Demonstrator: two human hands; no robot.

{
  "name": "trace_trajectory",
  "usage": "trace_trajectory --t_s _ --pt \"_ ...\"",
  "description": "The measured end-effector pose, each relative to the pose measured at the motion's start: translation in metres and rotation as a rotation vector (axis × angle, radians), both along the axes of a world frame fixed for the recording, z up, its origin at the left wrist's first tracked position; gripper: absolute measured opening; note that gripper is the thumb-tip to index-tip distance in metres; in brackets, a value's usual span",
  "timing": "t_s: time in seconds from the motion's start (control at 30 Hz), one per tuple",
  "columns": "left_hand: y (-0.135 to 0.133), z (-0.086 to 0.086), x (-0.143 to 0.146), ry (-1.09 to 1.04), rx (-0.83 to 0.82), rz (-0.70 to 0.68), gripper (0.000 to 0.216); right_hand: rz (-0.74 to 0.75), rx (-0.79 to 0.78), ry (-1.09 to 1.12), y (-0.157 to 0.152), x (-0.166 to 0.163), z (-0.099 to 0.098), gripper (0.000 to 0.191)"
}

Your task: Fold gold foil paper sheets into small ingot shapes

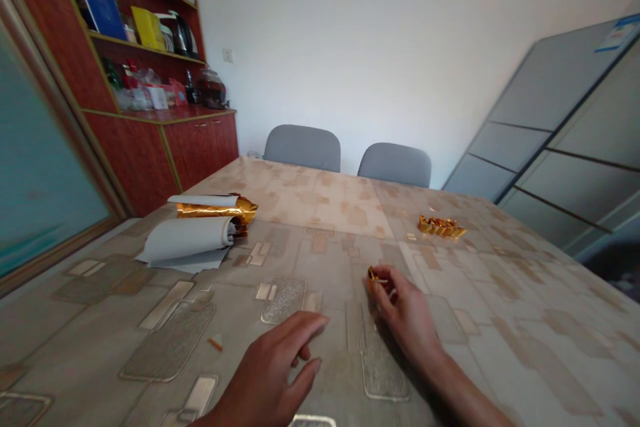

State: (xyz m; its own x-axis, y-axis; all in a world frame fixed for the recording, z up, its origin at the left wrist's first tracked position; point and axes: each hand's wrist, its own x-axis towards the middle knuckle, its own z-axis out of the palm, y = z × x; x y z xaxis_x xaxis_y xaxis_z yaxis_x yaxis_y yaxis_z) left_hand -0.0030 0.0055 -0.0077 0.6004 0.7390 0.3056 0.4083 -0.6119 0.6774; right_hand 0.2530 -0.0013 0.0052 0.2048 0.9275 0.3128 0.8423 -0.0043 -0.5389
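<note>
— What could be spoiled here?
— The small gold piece (371,274), right of centre, is pinched in the right hand (407,313); by too hard a squeeze it could be crushed. The left hand (275,367), lower centre, is loosely opened, nothing gripped.
— Textures?
— Shiny, ridged gold row (442,227) seen right; matt, curled pale sheets (185,240) left.

Gold sheet (207,211) glossy, foil-like, crinkled; rolled paper (185,239) smooth, matt. Folded pieces (441,227) show the same metallic shine. Tablecloth (320,267) smooth, plastic-looking, with grainy, glittery patches (285,300); chair backs (303,147) matt.
</note>
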Motion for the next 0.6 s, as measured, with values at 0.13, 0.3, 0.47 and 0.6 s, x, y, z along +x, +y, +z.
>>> trace_trajectory --t_s 0.13,0.3,0.47,0.6 --pt "0.002 -0.003 -0.001 0.011 0.191 -0.019 0.038 -0.180 -0.052 -0.173 0.037 0.062 -0.004 0.020" --pt "0.007 -0.012 -0.002 0.015 0.377 -0.009 0.040 -0.349 -0.135 -0.363 0.084 0.114 -0.003 0.030" --pt "0.011 -0.013 -0.004 0.015 0.441 -0.037 0.044 -0.420 -0.150 -0.572 0.119 0.140 -0.002 0.032" --pt "0.013 -0.012 -0.004 0.000 0.435 -0.080 0.044 -0.443 -0.142 -0.701 0.134 0.152 -0.001 0.033"
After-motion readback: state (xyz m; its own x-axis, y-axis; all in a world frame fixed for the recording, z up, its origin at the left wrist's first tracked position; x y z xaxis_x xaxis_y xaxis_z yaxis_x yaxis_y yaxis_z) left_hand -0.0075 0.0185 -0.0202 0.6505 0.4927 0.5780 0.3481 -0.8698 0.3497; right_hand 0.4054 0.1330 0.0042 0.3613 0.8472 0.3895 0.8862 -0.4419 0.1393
